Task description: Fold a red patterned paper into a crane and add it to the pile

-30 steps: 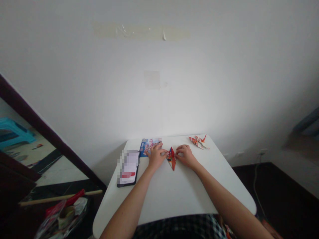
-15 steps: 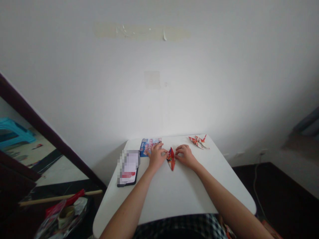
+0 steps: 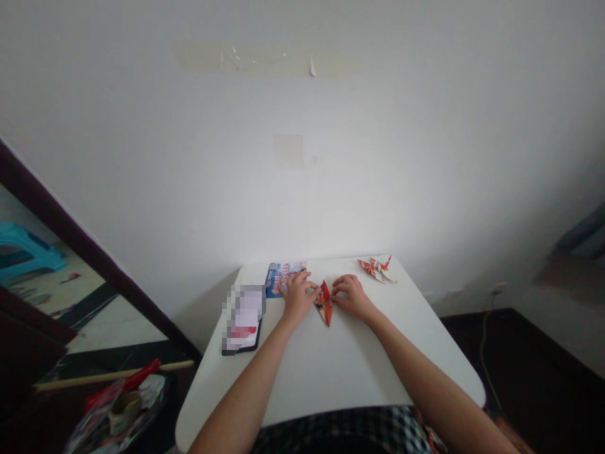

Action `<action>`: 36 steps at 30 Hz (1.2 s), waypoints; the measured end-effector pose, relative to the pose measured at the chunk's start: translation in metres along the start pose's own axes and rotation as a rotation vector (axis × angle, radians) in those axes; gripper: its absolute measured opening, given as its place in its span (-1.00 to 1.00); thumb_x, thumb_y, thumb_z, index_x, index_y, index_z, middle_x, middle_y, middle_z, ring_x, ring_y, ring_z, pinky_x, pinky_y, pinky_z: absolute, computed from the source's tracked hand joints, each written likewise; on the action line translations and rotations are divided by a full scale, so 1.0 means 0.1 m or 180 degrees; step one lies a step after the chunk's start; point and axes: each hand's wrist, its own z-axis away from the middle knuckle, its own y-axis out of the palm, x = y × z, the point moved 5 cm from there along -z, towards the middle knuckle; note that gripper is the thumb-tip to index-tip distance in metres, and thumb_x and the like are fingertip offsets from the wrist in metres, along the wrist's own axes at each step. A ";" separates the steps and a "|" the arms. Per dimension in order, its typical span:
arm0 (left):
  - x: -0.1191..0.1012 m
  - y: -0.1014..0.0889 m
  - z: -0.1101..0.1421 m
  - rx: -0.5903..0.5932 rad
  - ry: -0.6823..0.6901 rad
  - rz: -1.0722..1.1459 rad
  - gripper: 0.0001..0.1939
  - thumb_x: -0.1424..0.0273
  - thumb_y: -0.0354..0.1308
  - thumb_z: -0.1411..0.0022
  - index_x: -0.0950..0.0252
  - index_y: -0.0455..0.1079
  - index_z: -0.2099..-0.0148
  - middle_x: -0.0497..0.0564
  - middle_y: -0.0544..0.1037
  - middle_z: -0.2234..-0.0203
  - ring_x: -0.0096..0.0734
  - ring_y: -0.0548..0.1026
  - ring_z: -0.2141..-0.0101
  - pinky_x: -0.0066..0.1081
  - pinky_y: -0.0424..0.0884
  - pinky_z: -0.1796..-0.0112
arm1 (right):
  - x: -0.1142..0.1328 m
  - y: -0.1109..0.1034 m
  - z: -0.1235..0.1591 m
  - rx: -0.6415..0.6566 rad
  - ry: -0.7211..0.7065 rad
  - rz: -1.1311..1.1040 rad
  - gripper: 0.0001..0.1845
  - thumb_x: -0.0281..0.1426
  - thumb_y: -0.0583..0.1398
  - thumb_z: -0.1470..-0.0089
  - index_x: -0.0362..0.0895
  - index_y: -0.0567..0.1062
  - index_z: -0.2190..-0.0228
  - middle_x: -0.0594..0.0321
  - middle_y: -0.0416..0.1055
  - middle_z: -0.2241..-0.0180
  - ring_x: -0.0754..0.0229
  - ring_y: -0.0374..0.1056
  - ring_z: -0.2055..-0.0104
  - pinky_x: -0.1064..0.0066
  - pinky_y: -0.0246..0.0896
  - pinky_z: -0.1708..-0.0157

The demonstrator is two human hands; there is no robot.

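Both hands work over the middle of the table, apart from each other, one on either side of a folded red paper [image 3: 327,309]. Left hand [image 3: 299,296]: thumb and forefinger pinched at the paper's left edge, remaining fingers spread. Right hand [image 3: 350,295]: fingertips closed on its right edge, other fingers curled. Paper is narrow, pointed at top and bottom, red with a multicoloured patch on its left half; it lies between the hands, near point towards the wearer. Finer creases too small to read.

Left hand partly covers a blue printed sheet [image 3: 276,284] near the far edge. Left of that arm: a phone [image 3: 250,309], dark-edged, screen largely pixelated, a red shape low on it. Beyond the right hand, near the far right corner: red-and-white folded paper pieces [image 3: 377,271] with pointed tips, well apart from the paper in hand.

Table [image 3: 340,366]: white, rounded near corners, far edge near a pale wall [image 3: 425,157]. On the wall, a yellowish tape strip [image 3: 203,58] and a faint square patch [image 3: 288,152]. Lower left, a wooden stick [image 3: 174,366] and a plastic bag [image 3: 108,422] with mixed contents. Further left, a light-blue stool [image 3: 33,252], partly in view.
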 end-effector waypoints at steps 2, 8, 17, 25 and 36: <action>0.00 0.00 0.00 -0.0024 -0.0012 0.0021 -0.92 0.36 0.31 -0.25 0.11 0.65 0.28 0.02 0.49 -0.23 0.06 0.26 -0.31 0.50 -0.08 -0.27 | -0.01 0.00 0.00 0.0005 -0.0012 -0.0011 -0.97 -0.37 0.38 -0.06 0.00 0.68 0.41 0.15 0.56 0.14 -0.01 0.36 -0.02 0.09 0.24 -0.11; 0.01 0.00 -0.01 0.0046 -0.0046 0.0051 -0.88 0.34 0.30 -0.26 0.03 0.67 0.21 0.00 0.49 -0.24 0.11 0.23 -0.33 0.53 -0.14 -0.27 | -0.02 0.01 0.00 0.0011 0.0012 0.0004 -0.97 -0.38 0.37 -0.06 -0.01 0.68 0.41 0.16 0.55 0.14 -0.02 0.36 -0.03 0.10 0.23 -0.12; -0.01 -0.02 -0.02 0.0054 -0.0097 0.0115 -0.91 0.34 0.32 -0.24 0.07 0.67 0.29 -0.01 0.49 -0.24 0.10 0.23 -0.33 0.48 -0.11 -0.28 | -0.01 0.01 0.01 0.0072 0.0026 -0.0036 -0.96 -0.39 0.41 -0.01 0.01 0.67 0.43 0.17 0.55 0.14 -0.03 0.34 -0.04 0.09 0.23 -0.11; -0.02 0.02 0.00 0.0205 0.0035 0.0021 -0.94 0.32 0.36 -0.22 0.04 0.67 0.30 -0.02 0.46 -0.26 0.10 0.19 -0.34 0.53 -0.17 -0.26 | -0.02 -0.07 -0.05 -0.0197 0.0114 -0.0440 -0.80 -0.27 0.34 -0.13 0.02 0.67 0.17 0.15 0.55 0.13 0.01 0.38 -0.04 0.12 0.20 -0.15; -0.04 0.07 0.02 0.0301 0.0140 -0.0145 -0.95 0.29 0.36 -0.21 0.05 0.67 0.31 -0.02 0.45 -0.27 0.07 0.16 -0.35 0.49 -0.21 -0.28 | -0.01 0.03 -0.08 -0.0439 0.0111 -0.0672 -0.93 -0.38 0.29 -0.08 -0.03 0.62 0.34 0.19 0.57 0.20 0.04 0.42 0.03 0.13 0.19 -0.13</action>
